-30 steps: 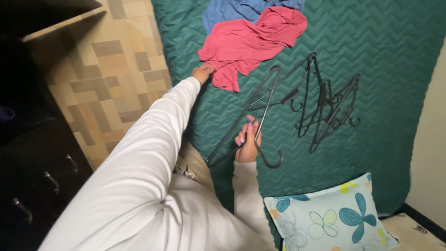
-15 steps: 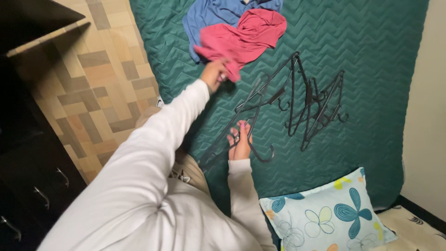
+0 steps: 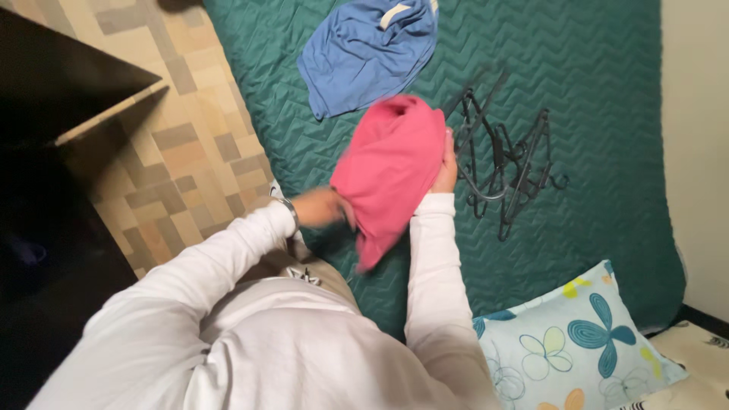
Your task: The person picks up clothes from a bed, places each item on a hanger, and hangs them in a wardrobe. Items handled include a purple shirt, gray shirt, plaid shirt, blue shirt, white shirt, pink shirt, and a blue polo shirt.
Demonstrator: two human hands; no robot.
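Both my hands are lifted over the green quilted bedspread (image 3: 607,91). My left hand (image 3: 319,206), blurred, grips the lower edge of a red garment (image 3: 391,163) that hangs in the air between my hands. At the garment's right edge, my right hand (image 3: 446,171) holds a black hanger (image 3: 465,114), most of it hidden behind the cloth. A blue garment (image 3: 368,49) lies flat on the bed farther off. Just right of my right hand rests a tangle of several black hangers (image 3: 520,163).
A flowered light-blue pillow (image 3: 577,342) sits at the bed's near right corner. Patterned tan floor tiles (image 3: 190,152) run along the left of the bed. A dark cabinet (image 3: 53,99) stands at far left. A pale wall (image 3: 695,114) borders the right side.
My left hand pulled the red garment off the blue one and lifted it toward me. My right hand raised its hanger off the bed up to the garment. The camera view shifted.
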